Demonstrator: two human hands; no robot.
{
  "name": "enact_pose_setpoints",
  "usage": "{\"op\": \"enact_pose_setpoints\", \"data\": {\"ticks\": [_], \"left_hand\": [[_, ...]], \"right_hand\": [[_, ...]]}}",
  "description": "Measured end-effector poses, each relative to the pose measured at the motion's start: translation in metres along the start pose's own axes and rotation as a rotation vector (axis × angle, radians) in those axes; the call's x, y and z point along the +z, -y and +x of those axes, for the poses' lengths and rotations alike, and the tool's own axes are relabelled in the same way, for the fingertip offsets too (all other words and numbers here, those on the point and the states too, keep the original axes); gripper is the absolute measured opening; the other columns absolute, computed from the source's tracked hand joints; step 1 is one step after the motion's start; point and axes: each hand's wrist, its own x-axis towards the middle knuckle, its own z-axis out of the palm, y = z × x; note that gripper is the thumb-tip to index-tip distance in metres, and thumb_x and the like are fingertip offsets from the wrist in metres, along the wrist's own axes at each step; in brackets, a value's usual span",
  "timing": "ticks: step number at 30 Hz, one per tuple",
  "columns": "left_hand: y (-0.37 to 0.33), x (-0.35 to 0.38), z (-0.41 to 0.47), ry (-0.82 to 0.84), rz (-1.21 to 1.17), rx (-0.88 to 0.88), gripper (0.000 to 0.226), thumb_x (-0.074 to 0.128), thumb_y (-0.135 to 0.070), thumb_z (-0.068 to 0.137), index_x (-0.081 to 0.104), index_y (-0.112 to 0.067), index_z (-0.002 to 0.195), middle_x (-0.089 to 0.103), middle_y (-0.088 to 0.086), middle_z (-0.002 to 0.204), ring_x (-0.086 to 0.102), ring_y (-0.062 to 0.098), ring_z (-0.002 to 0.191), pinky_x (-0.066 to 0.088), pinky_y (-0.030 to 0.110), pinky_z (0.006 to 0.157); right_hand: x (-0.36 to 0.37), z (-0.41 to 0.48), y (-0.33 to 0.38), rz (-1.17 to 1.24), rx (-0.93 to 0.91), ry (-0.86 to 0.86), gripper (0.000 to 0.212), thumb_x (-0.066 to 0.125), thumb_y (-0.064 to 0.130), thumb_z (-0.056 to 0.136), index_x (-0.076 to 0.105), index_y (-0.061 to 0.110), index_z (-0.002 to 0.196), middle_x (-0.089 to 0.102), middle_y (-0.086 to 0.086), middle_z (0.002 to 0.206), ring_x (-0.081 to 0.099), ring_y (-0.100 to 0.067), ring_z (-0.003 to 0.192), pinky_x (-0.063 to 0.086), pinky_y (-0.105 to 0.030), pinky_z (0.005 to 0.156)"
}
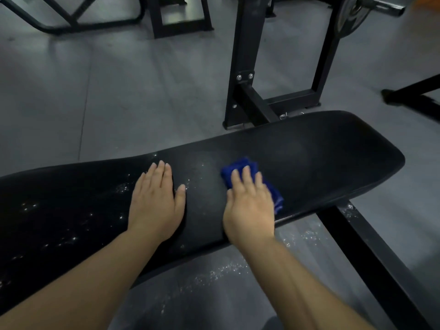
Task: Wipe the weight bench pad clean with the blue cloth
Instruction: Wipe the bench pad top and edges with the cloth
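A long black bench pad (316,148) runs from lower left to upper right across the view. White specks and dust lie on its left half, around my left hand. My left hand (157,201) rests flat on the pad with straight fingers. My right hand (250,203) presses flat on a folded blue cloth (240,166) near the pad's middle. The cloth shows beyond my fingertips and along the right side of my hand; the rest is hidden under the palm. The pad to the right of the cloth looks free of specks.
A black steel rack upright (245,67) with bolts stands just behind the pad. A weight plate (352,15) hangs at the top right. The bench's black frame bar (371,258) runs down to the right. White dust lies on the grey floor (221,270) below the pad.
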Motion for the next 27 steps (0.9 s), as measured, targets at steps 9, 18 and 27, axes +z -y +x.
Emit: {"op": "enact_pose_setpoints", "data": {"ticks": [9,18,27], "left_hand": [[0.006,0.007,0.002,-0.017,-0.202,-0.019,0.062,0.021,-0.042,0.096,0.020,-0.011,0.150,0.018,0.003,0.159,0.011,0.014,0.146,0.011,0.035,0.120],[0.007,0.009,0.002,0.007,-0.169,0.005,0.064,0.019,-0.042,0.096,0.015,-0.010,0.151,0.014,0.004,0.160,0.007,0.015,0.147,0.010,0.035,0.120],[0.006,0.006,0.002,0.017,-0.219,0.005,0.061,0.020,-0.042,0.097,0.016,-0.014,0.151,0.013,0.000,0.160,0.006,0.011,0.146,0.010,0.033,0.120]], "right_hand": [[-0.022,0.091,-0.064,-0.008,0.364,-0.068,0.050,0.028,0.031,0.100,0.028,0.017,0.148,0.015,-0.007,0.159,0.010,-0.034,0.145,0.011,-0.045,0.118],[0.002,0.058,0.015,0.049,-0.118,0.106,0.049,0.028,0.032,0.101,0.024,0.025,0.150,0.011,0.001,0.160,0.006,-0.022,0.147,0.005,-0.035,0.118],[-0.006,0.123,-0.023,-0.027,0.339,0.042,0.061,0.021,0.049,0.097,0.011,0.025,0.152,0.000,0.000,0.161,-0.003,-0.025,0.147,-0.001,-0.044,0.118]]}}
